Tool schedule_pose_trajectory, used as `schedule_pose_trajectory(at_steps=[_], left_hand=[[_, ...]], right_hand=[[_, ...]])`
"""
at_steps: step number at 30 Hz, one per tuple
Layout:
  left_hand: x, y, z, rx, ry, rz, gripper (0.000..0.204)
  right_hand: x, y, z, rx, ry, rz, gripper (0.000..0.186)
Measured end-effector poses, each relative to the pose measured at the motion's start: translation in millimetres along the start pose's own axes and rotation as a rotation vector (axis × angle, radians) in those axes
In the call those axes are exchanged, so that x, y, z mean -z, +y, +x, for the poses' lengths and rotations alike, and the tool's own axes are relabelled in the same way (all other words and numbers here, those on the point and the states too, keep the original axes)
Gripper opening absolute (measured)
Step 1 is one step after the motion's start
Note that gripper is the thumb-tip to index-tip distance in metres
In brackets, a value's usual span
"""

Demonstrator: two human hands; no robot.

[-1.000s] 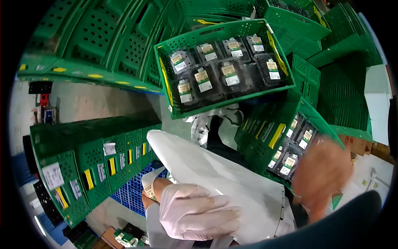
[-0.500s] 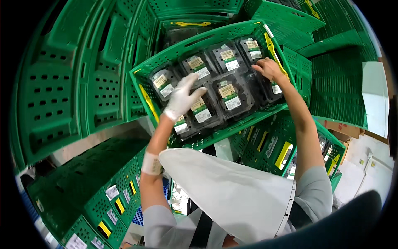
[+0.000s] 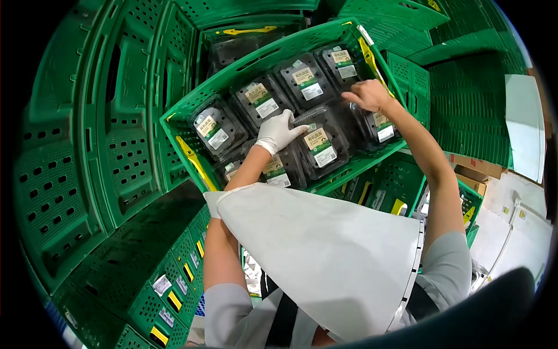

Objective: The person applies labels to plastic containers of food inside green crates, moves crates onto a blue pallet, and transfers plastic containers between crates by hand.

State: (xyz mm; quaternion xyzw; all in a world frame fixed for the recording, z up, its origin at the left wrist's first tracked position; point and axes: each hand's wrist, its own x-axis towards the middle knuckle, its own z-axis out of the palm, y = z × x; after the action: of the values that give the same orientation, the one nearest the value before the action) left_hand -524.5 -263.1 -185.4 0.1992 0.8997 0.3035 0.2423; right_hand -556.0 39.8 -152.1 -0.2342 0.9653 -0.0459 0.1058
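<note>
A green crate (image 3: 256,65) with yellow handles holds two rows of clear plastic clamshell packs with dark contents. My left hand (image 3: 280,131), in a white glove, reaches between the rows. Its thumb lies at the upper corner of the middle near pack (image 3: 319,148), spread from the fingers, whose tips are partly hidden. Bare, my right hand (image 3: 371,96) hovers loosely open above the right end, thumb pointing left, by the far right pack (image 3: 342,63) and the near right pack (image 3: 381,123). Another near pack (image 3: 276,171) lies partly behind my left wrist.
Tall green crates (image 3: 125,128) line the left side. Below them are more crates with yellow handles (image 3: 174,301). Folded or stacked green crates (image 3: 468,99) stand at the right, beside a white panel (image 3: 523,128). A large pale stiff sheet (image 3: 325,250) spans the space below the crate.
The view has shifted, placing the crate farther left. My left hand moved right, toward the middle near pack. My right hand lifted slightly from the packs, and the near packs sit slightly farther from the far row.
</note>
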Motion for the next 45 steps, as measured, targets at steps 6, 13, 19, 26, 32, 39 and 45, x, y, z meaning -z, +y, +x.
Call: schedule_pose_trajectory(at_steps=[6,13,19,26,32,39,45], left_hand=[[22.2,36.1,-24.7,0.024,0.054,-0.105,0.047],[48.5,96.0,-75.3,-0.353,0.632,0.333,0.036],[87.8,219.7,-122.6,-0.327,0.778,0.119,0.040],[-6.3,384.2,-147.9,-0.691,0.448,-0.111,0.029],[-137.5,464.5,-139.3,-0.808,0.005,-0.304,0.028],[-212.9,504.9,-82.8,-0.596,-0.326,-0.103,0.041],[-247.3,480.9,-15.3,-0.677,-0.177,0.484,0.045]], right_hand=[[64.4,-7.2,-31.7,-0.030,0.408,-0.008,0.048],[151.6,-27.6,-126.6,-0.058,0.729,0.227,0.038],[173.9,-21.7,-285.4,-0.261,0.712,0.325,0.045],[154.0,8.2,-462.5,-0.488,0.581,0.092,0.050],[121.2,41.5,-569.5,-0.657,0.420,0.079,0.058],[76.2,90.9,-594.4,-0.778,0.241,0.196,0.066],[-12.4,134.4,-567.0,-0.647,0.517,0.035,0.046]])
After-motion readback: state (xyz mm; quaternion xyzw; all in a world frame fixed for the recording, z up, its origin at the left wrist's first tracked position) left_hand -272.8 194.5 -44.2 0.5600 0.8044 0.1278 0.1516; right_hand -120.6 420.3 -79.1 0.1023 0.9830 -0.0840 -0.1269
